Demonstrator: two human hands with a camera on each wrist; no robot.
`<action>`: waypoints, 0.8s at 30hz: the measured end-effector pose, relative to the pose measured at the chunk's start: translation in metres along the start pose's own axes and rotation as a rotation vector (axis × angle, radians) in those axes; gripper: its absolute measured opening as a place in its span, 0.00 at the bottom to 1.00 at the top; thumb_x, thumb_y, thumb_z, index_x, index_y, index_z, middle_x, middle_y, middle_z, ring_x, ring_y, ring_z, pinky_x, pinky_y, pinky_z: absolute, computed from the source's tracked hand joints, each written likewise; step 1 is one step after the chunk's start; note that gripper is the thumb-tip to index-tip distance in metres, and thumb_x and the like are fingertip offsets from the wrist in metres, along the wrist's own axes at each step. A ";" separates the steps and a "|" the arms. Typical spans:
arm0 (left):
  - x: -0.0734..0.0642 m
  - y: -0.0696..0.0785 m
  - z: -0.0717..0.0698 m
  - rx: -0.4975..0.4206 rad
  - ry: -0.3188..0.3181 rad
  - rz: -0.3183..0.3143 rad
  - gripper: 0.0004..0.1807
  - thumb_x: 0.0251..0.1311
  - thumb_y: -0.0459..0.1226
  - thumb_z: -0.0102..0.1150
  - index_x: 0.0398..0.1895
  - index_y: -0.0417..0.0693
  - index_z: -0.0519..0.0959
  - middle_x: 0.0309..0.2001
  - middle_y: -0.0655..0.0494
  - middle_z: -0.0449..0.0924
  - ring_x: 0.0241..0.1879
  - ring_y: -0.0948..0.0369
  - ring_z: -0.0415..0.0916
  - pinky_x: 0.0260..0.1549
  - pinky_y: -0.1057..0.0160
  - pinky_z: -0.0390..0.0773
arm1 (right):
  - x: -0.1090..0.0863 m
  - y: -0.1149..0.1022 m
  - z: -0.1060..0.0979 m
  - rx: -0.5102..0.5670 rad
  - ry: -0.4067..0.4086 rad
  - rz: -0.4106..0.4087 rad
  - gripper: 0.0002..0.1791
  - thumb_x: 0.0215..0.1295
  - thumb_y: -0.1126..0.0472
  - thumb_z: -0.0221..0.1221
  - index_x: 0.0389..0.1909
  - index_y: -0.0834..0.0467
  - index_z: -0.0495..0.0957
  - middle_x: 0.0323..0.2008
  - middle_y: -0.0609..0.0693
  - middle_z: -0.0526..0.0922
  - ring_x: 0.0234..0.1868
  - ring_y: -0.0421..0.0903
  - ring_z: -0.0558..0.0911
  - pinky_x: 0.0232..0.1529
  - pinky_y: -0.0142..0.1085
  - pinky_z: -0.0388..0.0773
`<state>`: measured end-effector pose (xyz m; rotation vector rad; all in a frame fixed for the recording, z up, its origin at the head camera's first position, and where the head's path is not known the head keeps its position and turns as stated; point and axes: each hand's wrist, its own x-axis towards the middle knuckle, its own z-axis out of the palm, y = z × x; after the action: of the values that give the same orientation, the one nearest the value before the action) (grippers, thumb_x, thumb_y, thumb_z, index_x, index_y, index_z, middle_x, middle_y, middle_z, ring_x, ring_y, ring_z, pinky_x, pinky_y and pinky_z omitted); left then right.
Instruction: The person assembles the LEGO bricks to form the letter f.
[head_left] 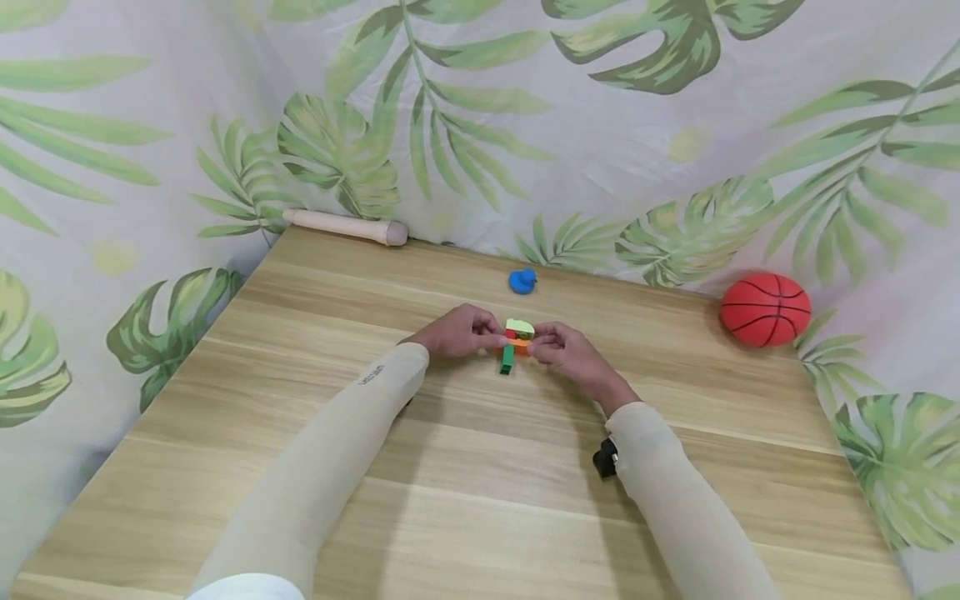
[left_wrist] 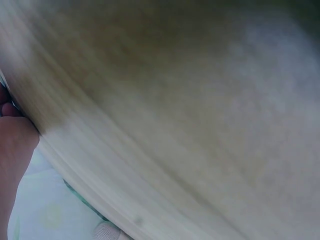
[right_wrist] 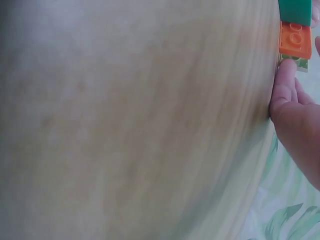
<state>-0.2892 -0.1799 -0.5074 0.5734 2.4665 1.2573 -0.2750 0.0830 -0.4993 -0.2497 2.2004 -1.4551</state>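
Observation:
A small cluster of toy building blocks (head_left: 519, 346) lies on the wooden table between my two hands: a pale yellow-green piece on the far side, red and orange in the middle, a green block (head_left: 507, 360) sticking out toward me. My left hand (head_left: 461, 331) pinches the cluster's left side with thumb and fingers. From the right, my right hand (head_left: 573, 354) grips its other end. In the right wrist view, the orange block (right_wrist: 295, 40) shows its studs, with a fingertip right at the pale green piece beside it. The left wrist view shows mostly table.
A blue rubber duck (head_left: 522, 281) sits just beyond the blocks. Along the back left edge lies a pale pink microphone (head_left: 345, 226). A red toy basketball (head_left: 766, 309) stands at the back right corner. Leaf-patterned cloth (head_left: 480, 125) hangs behind the table (head_left: 480, 500).

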 end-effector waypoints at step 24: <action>-0.001 -0.002 -0.007 0.001 0.017 -0.017 0.10 0.77 0.44 0.64 0.46 0.49 0.89 0.37 0.58 0.86 0.39 0.61 0.74 0.44 0.63 0.74 | 0.007 0.000 -0.004 0.066 -0.044 -0.024 0.32 0.80 0.54 0.61 0.78 0.61 0.64 0.61 0.56 0.77 0.58 0.50 0.80 0.64 0.41 0.75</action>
<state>-0.2913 -0.1863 -0.5049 0.5432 2.4808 1.2601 -0.2835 0.0831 -0.5000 -0.2834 2.1171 -1.5181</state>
